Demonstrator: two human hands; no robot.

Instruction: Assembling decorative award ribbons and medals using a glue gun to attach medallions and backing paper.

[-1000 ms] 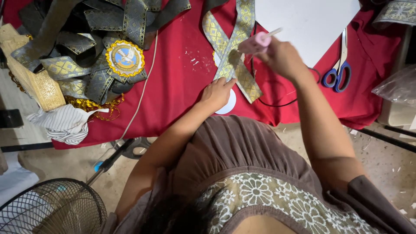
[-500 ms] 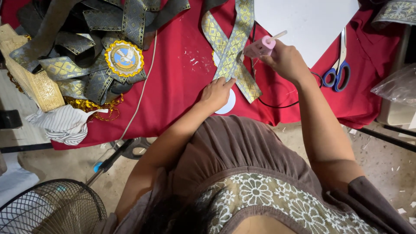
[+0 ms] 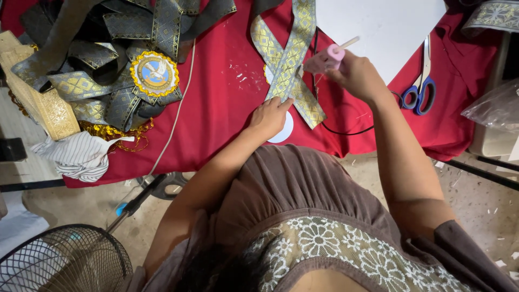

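Pressing crossed ribbon (image 3: 286,65) w/ left hand (image 3: 268,116); right hand (image 3: 359,75) gripping glue gun (image 3: 324,59).

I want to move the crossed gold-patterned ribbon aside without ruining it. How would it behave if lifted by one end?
The crossed ribbon would probably flop and uncross, since it lies flat and thin on the red cloth. It looks light, so likely drags easily. The left hand presses it down, which suggests it shifts when loose.

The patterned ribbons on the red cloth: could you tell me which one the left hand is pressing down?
The crossed gold-and-grey ribbon at centre, under the left hand; the other ribbons lie heaped at far left, untouched.
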